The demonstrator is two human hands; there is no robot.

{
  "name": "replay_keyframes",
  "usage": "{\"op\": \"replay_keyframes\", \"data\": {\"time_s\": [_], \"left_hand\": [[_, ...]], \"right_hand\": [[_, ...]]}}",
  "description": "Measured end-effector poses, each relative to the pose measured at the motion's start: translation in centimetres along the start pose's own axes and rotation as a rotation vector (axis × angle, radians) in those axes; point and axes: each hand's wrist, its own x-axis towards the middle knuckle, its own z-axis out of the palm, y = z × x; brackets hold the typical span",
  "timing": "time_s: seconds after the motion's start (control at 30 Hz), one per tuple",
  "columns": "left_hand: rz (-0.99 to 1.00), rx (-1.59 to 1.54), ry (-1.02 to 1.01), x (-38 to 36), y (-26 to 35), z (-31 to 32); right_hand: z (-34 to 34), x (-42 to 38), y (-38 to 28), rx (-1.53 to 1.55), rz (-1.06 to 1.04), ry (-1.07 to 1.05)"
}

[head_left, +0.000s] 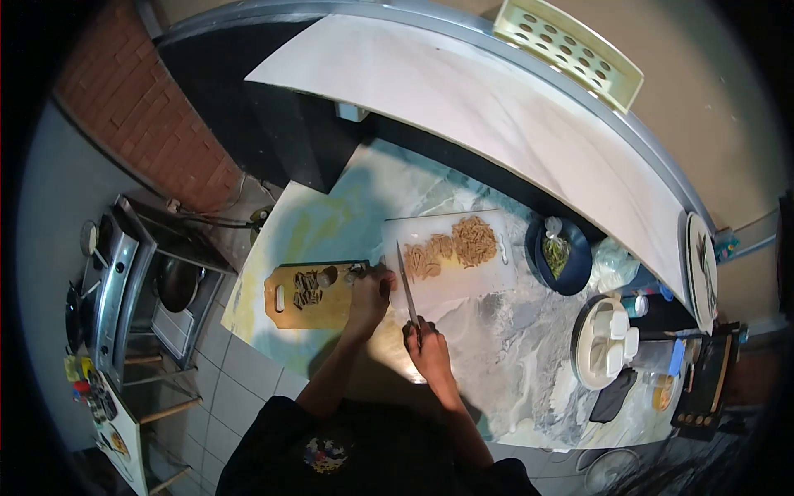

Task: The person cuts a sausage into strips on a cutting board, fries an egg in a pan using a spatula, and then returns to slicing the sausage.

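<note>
My right hand (428,354) is wrapped round the handle of a kitchen knife (406,277), its long blade pointing away from me over the left part of the white cutting board (488,285). Pale sliced strips (424,257) lie on that board, beside a larger heap of shredded strips (475,241). My left hand (370,293) is closed between the two boards, over the right end of the wooden cutting board (318,319); whatever its fingers hold is hidden. Dark-edged slices (307,291) and a small round piece (329,275) rest on the wooden board.
Right of the boards stands a dark blue bowl (536,248) with a bag of greens (556,255). Farther right, a round tray (583,364) carries white containers (611,335) near a black cloth (614,396). A raised ledge (463,91) borders the counter's back. A stove (116,273) stands left.
</note>
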Motion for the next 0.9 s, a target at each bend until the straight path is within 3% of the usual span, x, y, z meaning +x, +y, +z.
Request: {"op": "replay_keyframes", "data": {"time_s": [0.13, 0.23, 0.3, 0.43, 0.63, 0.9], "left_hand": [[-0.021, 0.018, 0.017, 0.1, -0.3, -0.1], [-0.135, -0.138, 0.010, -0.3, -0.9, 0.4], [-0.058, -0.093, -0.019, 0.0, -1.0, 0.5], [-0.128, -0.196, -0.042, 0.4, -1.0, 1.2], [-0.063, -0.207, -0.018, 0.3, -0.5, 1.1], [-0.127, -0.204, -0.018, -0.2, -0.2, 1.0]], "right_hand": [[0.1, 0.8, -0.5, -0.062, -0.051, 0.007], [-0.4, 1.5, -1.4, -0.055, 0.002, -0.048], [-0.7, 2.3, -1.4, -0.043, 0.046, -0.082], [-0.6, 3.2, -1.0, -0.010, 0.084, -0.075], [-0.5, 3.0, -1.1, 0.021, 0.121, -0.109], [0.7, 1.4, -0.5, -0.029, 0.033, -0.054]]}}
